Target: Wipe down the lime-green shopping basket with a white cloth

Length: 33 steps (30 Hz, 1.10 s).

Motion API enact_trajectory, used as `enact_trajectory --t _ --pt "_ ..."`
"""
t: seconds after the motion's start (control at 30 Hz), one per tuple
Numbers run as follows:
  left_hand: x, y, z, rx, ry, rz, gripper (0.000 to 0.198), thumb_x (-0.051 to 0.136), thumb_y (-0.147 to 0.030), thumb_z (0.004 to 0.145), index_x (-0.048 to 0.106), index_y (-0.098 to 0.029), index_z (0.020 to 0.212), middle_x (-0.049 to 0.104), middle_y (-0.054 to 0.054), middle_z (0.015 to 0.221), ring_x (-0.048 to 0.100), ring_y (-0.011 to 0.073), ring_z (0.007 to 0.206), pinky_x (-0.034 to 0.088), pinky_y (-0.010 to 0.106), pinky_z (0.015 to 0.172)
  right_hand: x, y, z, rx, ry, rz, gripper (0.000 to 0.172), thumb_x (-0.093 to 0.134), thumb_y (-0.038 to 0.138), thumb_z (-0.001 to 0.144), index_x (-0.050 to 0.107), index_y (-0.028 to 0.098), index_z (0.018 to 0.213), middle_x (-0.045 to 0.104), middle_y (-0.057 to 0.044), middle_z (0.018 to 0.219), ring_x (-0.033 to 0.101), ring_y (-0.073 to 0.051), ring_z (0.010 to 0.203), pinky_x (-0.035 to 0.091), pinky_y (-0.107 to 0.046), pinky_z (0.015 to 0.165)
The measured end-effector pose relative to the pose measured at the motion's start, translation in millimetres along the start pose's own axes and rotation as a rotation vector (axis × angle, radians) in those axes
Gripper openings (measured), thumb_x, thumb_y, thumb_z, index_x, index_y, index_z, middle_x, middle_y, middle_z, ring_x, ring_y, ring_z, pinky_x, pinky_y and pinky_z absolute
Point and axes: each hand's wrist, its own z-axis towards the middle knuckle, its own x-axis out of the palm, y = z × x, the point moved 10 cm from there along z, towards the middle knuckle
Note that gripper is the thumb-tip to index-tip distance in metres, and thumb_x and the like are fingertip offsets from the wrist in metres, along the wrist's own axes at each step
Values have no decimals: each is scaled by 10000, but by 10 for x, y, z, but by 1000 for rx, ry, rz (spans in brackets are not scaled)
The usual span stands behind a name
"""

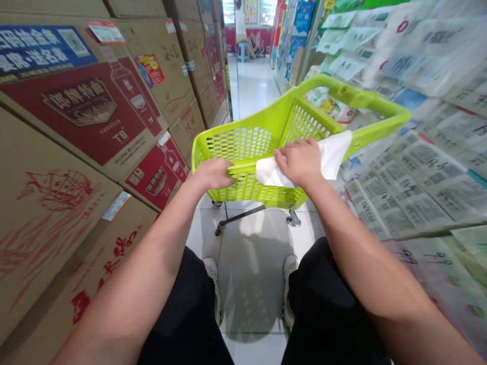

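Observation:
A lime-green plastic shopping cart (243, 142) with perforated walls stands crosswise in front of me, its handle (388, 114) at the right. My left hand (213, 174) is closed over the cart's near rim close to its left corner. Farther right along that same rim, my right hand (300, 161) presses a white cloth (335, 152) against the cart, its fingers curled over the top. The cloth drapes down the near side and spreads to both sides of the hand. Inside the basket I see only the slotted walls.
Stacked cardboard cartons (95, 106) with price tags wall the left side. Plastic-wrapped packs (422, 172) are piled on the right. Below the cart are thin metal legs with wheels (218, 228). Down the tiled aisle, a person (241, 23) is near a blue stool (243, 51).

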Motion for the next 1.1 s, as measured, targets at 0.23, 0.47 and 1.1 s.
enact_trajectory --t 0.23,0.47,1.1 --pt "9 78 -4 3 4 -23 390 645 -460 830 799 -216 1093 812 99 1029 772 315 958 569 357 783 -116 -358 26 130 -105 -23 571 320 497 1094 783 172 1013 742 -196 1041 576 -402 1125 374 -556 970" --pt "-29 39 -15 -90 -20 9 453 634 -499 833 808 -246 1165 814 118 1121 764 394 1067 597 431 824 -94 -355 -47 96 -153 -12 544 327 480 1099 777 181 1042 729 -179 1053 538 -399 1153 368 -582 998" --pt "-37 17 -6 -97 -46 32 482 608 -496 846 769 -271 1240 815 101 1186 764 372 1124 599 402 835 3 -386 -13 139 -150 -19 478 363 460 1087 758 190 1113 676 -190 1200 493 -403 1216 314 -600 1087"
